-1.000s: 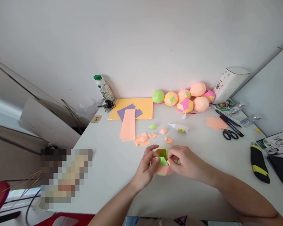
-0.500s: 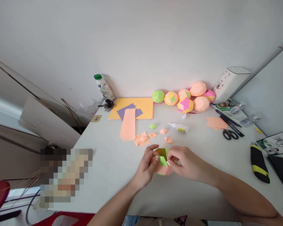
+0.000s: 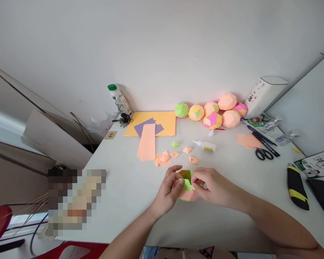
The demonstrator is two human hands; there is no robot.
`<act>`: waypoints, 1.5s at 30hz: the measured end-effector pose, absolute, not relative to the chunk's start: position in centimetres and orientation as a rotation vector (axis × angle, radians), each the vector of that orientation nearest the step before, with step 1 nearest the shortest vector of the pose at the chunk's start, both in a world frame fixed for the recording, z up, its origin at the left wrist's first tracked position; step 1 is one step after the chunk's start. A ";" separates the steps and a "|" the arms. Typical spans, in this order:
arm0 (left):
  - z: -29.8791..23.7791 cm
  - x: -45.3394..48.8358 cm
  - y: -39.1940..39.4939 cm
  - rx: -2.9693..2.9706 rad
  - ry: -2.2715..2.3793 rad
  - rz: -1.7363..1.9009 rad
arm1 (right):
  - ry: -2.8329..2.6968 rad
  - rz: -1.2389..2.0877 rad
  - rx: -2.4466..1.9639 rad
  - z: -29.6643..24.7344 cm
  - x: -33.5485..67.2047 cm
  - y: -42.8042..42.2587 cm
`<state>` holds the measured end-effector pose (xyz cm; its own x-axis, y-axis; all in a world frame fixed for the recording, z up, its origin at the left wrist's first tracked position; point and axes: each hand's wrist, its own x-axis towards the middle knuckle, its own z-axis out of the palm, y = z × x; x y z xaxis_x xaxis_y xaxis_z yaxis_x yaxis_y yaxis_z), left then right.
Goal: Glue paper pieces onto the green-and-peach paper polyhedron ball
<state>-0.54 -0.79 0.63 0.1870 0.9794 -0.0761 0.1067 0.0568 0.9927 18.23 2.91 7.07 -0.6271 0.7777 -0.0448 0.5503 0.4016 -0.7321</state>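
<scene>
- Paper ball (image 3: 188, 195), half-built in peach and green, rests on the table (image 3: 124, 187) between my hands.
- My left hand (image 3: 166, 192) cups it; my right hand (image 3: 216, 187) pinches a green flap (image 3: 187, 185) at its open top.
- Nothing has shifted this past second: the flap is probably still being seated.
- Just beyond lie folded pieces (image 3: 175, 155) and a glue bottle (image 3: 206, 145).

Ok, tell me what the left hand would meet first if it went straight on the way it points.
The peach and green paper ball, which the left hand holds: its fingers point right, onto the green flap. Just beyond, probably, the right hand, pinching the same ball.
</scene>
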 end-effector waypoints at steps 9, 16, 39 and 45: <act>0.6 -0.7 -0.7 1.290 1.105 0.940 | -2.194 1.570 -1.228 6.8 19.1 4.9; 0.4 -0.1 -0.7 1.436 1.135 0.964 | -2.120 1.597 -1.218 6.1 18.1 4.7; 0.2 -0.1 -0.4 1.463 1.215 1.040 | -2.288 1.905 -1.147 5.7 19.9 8.0; -0.3 -0.2 -0.2 1.433 1.238 1.091 | -2.069 2.067 -1.128 5.3 19.1 7.7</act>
<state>-0.19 -0.16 -0.26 0.1011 0.9934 0.0534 0.1781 -0.0709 0.9815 19.11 7.72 5.27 -0.7409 0.4795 -0.4703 0.4706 -0.1289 -0.8729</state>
